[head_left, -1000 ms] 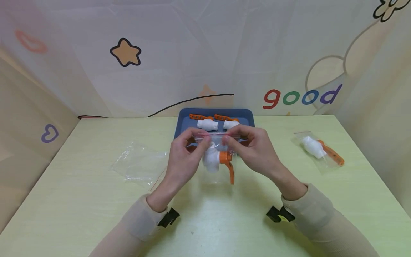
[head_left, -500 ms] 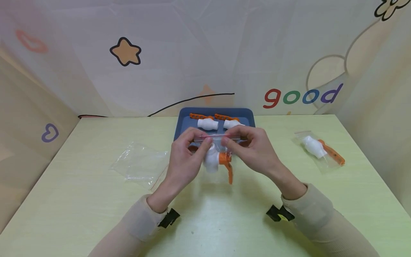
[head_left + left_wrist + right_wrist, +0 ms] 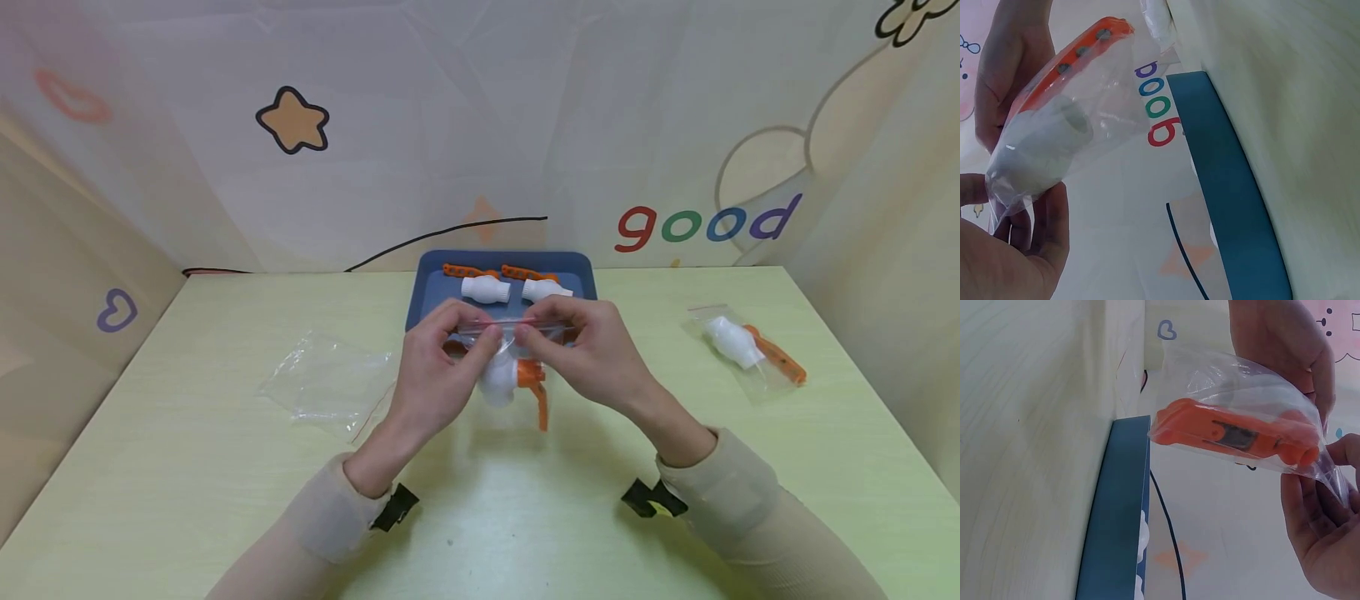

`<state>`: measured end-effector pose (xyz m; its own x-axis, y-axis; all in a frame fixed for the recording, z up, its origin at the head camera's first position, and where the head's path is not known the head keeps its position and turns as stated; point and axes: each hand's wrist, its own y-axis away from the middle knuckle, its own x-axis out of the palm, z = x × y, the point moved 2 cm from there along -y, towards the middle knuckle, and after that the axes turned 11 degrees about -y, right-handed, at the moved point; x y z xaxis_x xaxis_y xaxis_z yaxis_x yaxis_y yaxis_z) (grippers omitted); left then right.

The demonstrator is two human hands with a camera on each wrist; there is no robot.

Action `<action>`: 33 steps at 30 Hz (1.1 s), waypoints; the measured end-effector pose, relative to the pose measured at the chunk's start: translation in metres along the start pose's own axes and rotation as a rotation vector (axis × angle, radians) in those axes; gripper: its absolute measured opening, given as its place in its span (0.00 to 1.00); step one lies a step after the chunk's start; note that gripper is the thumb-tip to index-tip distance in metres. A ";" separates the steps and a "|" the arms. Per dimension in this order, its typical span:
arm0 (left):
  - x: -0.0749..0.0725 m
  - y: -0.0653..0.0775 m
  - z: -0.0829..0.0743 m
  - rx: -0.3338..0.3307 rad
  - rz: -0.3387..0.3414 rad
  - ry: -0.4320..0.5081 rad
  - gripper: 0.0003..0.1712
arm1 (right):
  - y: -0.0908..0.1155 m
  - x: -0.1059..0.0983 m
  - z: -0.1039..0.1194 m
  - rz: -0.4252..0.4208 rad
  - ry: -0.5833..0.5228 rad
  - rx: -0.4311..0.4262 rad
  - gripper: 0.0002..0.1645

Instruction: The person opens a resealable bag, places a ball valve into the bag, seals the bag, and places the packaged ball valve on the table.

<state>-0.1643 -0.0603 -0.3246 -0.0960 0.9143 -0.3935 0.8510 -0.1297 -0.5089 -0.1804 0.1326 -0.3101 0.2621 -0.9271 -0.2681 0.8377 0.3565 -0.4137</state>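
Observation:
Between my two hands hangs a clear zip bag (image 3: pixel 480 417) with a white plastic fitting (image 3: pixel 497 385) and an orange handle piece (image 3: pixel 532 374) inside. My left hand (image 3: pixel 437 367) pinches the left part of the bag's red-lined top strip between thumb and fingers. On the other side my right hand (image 3: pixel 592 350) pinches the same strip, the thumbs a short way apart. In the left wrist view the white part (image 3: pixel 1041 147) fills the bag's bottom beside the orange handle (image 3: pixel 1082 53). The right wrist view shows the orange handle (image 3: pixel 1235 432) lying along the bag.
Behind the hands a blue tray (image 3: pixel 429 287) holds white fittings (image 3: pixel 485 290) and orange handles (image 3: pixel 471 272). An unfilled clear bag (image 3: pixel 330 379) lies flat on the table (image 3: pixel 187 467) at left. At right lies another bag with a white fitting (image 3: pixel 733 342) and orange handle (image 3: pixel 777 356).
Both hands keep hold of the bag's top strip. The strip has dropped slightly and the thumbs have shifted a little along it. The fitting inside has swung slightly.

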 end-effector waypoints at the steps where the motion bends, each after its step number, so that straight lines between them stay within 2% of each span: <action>1: 0.000 0.000 0.000 -0.004 0.007 0.000 0.04 | 0.000 0.000 0.000 0.000 0.005 -0.001 0.02; 5: -0.002 0.000 0.000 -0.009 0.038 -0.013 0.04 | 0.000 0.000 0.000 0.011 0.007 -0.006 0.03; 10: -0.002 0.000 0.000 0.016 0.061 -0.037 0.03 | 0.001 0.000 0.001 0.025 -0.001 -0.013 0.04; 19: -0.001 0.000 0.000 0.077 0.049 -0.062 0.03 | 0.001 -0.001 0.001 0.035 -0.058 0.008 0.04; 25: -0.003 0.000 0.002 0.046 0.024 -0.069 0.02 | -0.001 -0.010 -0.002 0.015 -0.082 0.077 0.04; 29: -0.004 -0.001 0.004 0.007 0.041 -0.066 0.02 | -0.001 -0.011 -0.003 0.000 -0.075 0.071 0.04; 33: -0.006 -0.001 0.003 -0.002 0.079 -0.064 0.02 | -0.001 -0.011 -0.001 -0.006 -0.090 0.053 0.03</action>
<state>-0.1666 -0.0666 -0.3241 -0.0617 0.8748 -0.4805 0.8584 -0.1991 -0.4728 -0.1845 0.1428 -0.3078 0.2965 -0.9368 -0.1856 0.8630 0.3461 -0.3680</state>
